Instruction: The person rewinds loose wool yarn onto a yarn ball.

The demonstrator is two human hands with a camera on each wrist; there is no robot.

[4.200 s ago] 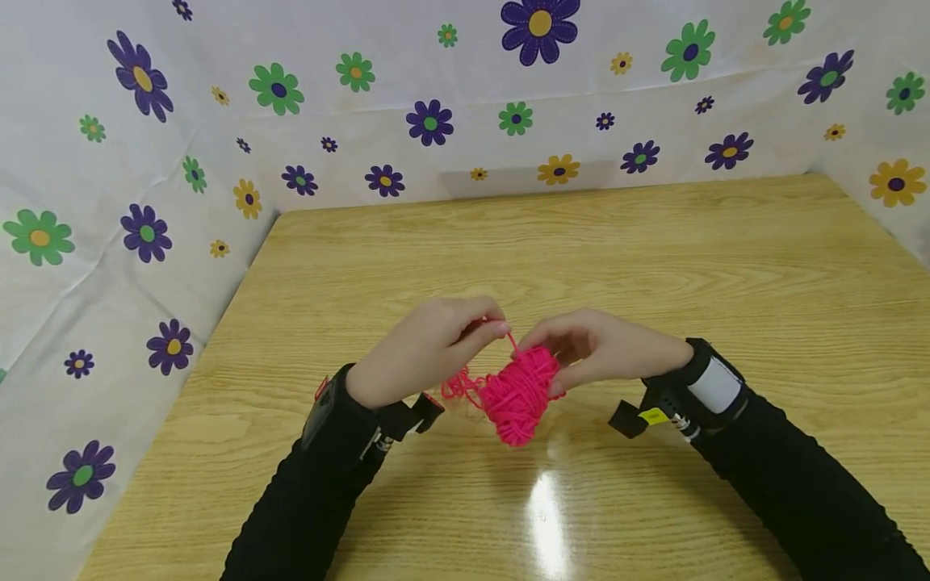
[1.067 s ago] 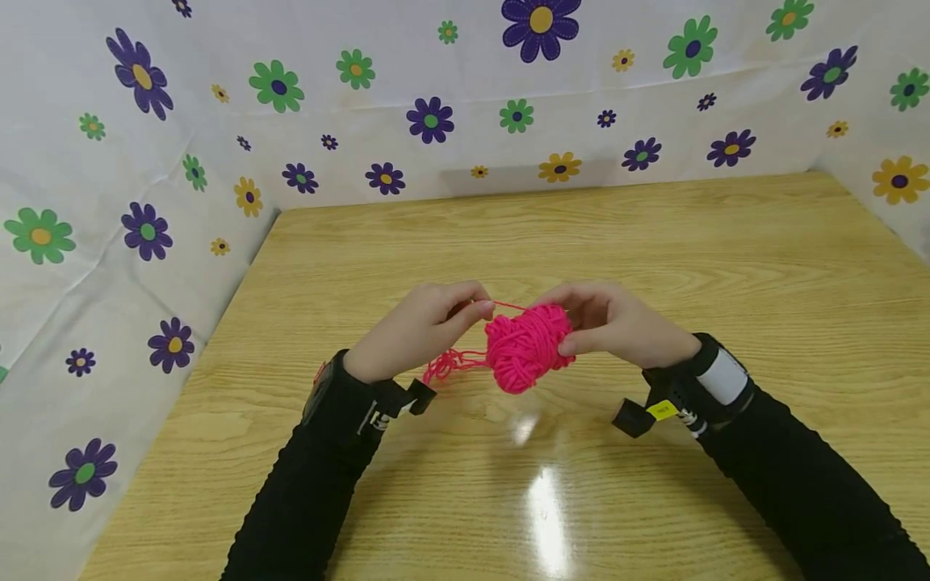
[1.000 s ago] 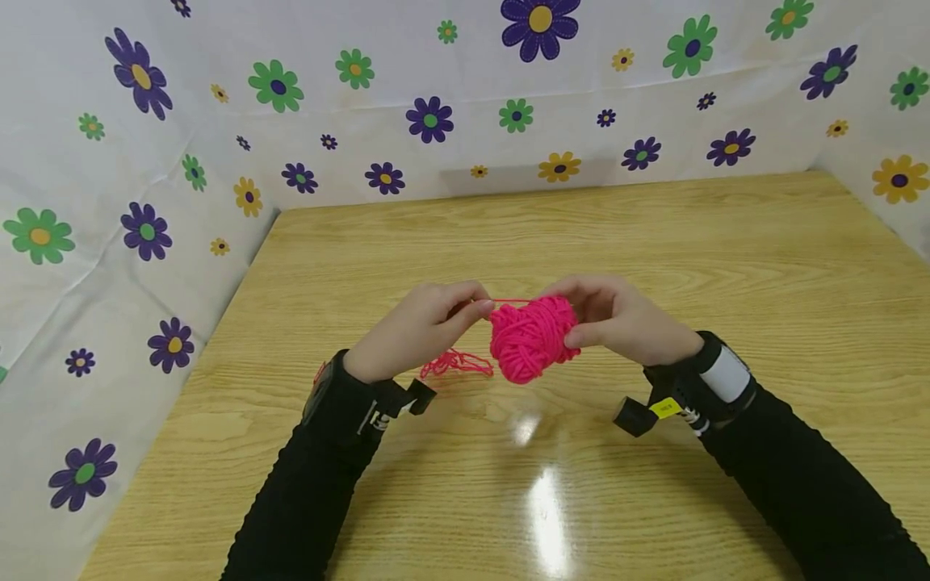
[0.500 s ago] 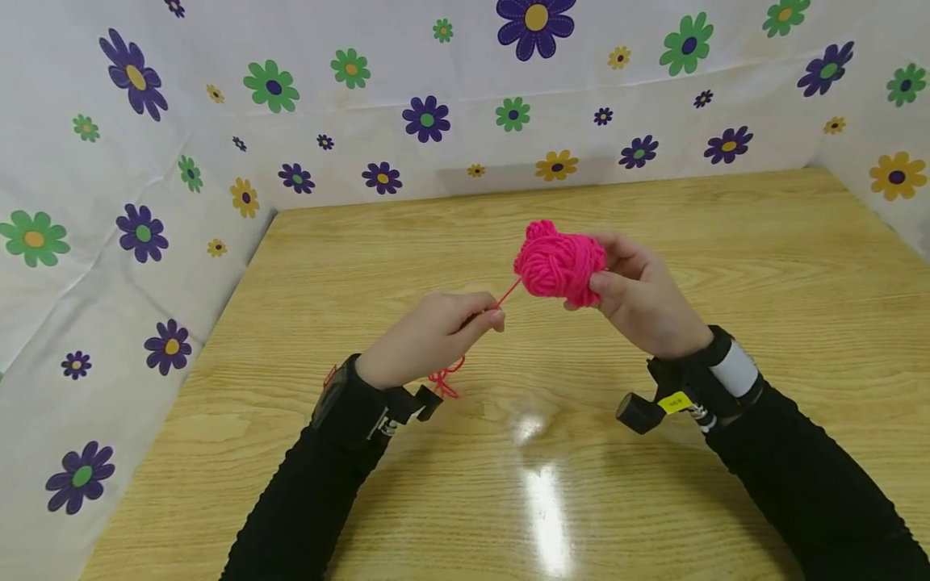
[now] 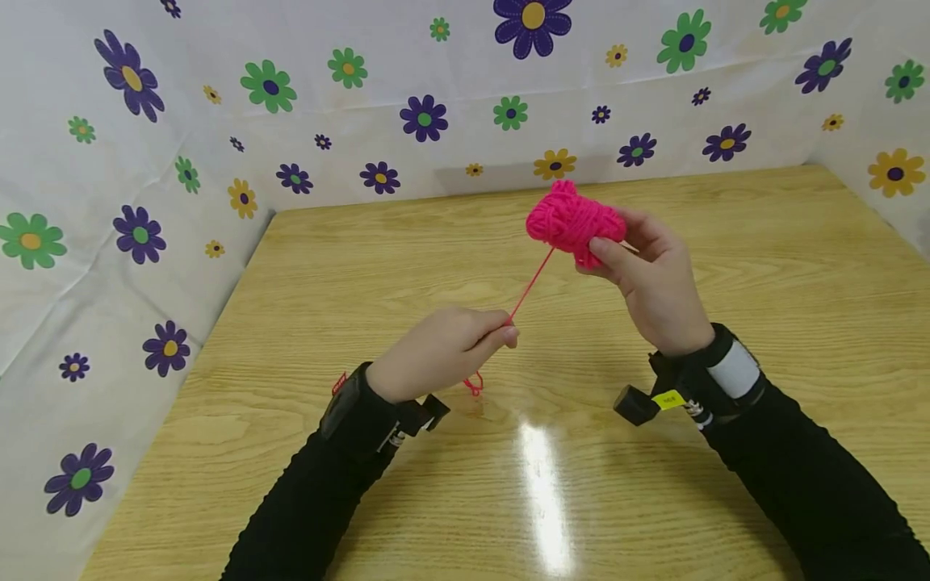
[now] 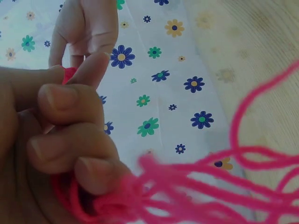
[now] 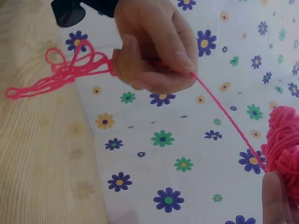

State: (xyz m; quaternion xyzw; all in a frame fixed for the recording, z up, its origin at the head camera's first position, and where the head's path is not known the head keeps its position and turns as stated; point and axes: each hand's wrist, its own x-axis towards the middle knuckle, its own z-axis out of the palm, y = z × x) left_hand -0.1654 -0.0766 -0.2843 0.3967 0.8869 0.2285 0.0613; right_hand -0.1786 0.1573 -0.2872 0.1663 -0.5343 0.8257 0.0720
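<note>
Glossy wood-grain table [image 5: 378,258], white flower-printed backdrop [image 5: 465,81] behind, bright light reflection [image 5: 542,492] on tabletop

A hot-pink, oblong skein of wound yarn [image 5: 574,222], lumpy at its far end, with strands wrapped crosswise round its middle, tilts above the tabletop [image 5: 363,274] in the right-hand grip [image 5: 657,278]. From its underside a single taut pink strand [image 5: 532,284] slants down to the left-hand grip [image 5: 450,351]. Loose pink yarn loops [image 7: 70,72] (blurred from the left wrist) bunch out below those curled fingers.
</note>
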